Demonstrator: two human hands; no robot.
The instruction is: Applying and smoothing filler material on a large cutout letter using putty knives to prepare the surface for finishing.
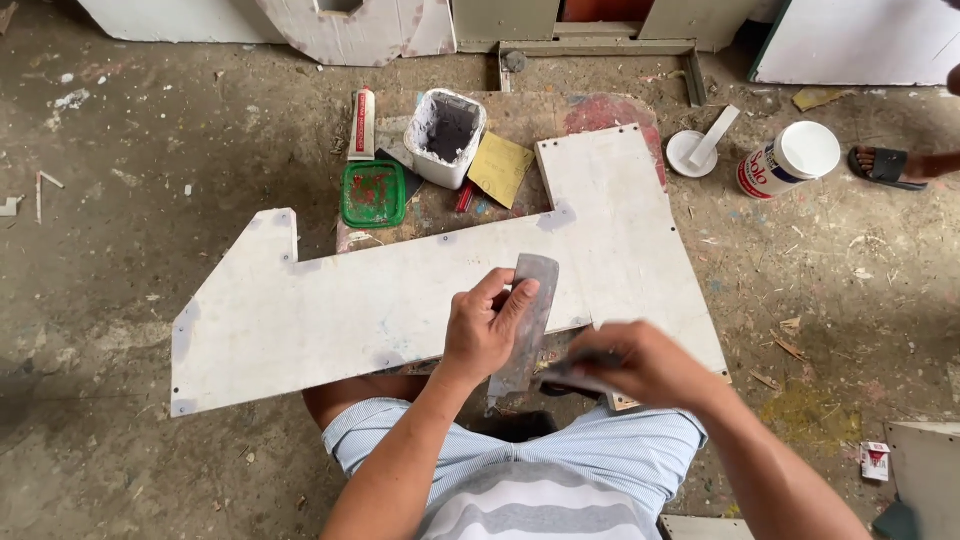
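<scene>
Left hand gripped a grey putty scraper over the white cut board's near edge; right hand, blurred, pinched a second blade just beside the scraper's lower end

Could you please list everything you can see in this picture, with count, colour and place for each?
cut board: one, white, lying across the floor in front of the person
putty blade: one, grey, upright in the left hand
second blade: one, grey, blurred, under the right hand
square tub: one, white with grey paste, behind the board
lid: one, green, left of the tub
tube: one, white and red, left of the tub
sandpaper sheet: one, yellow, right of the tub
round can: one, white, far right
round lid with stick: one, white, beside the can
sandalled foot: one, another person's, right edge
left hand: one, gripping the putty blade
right hand: one, on the second blade
</scene>
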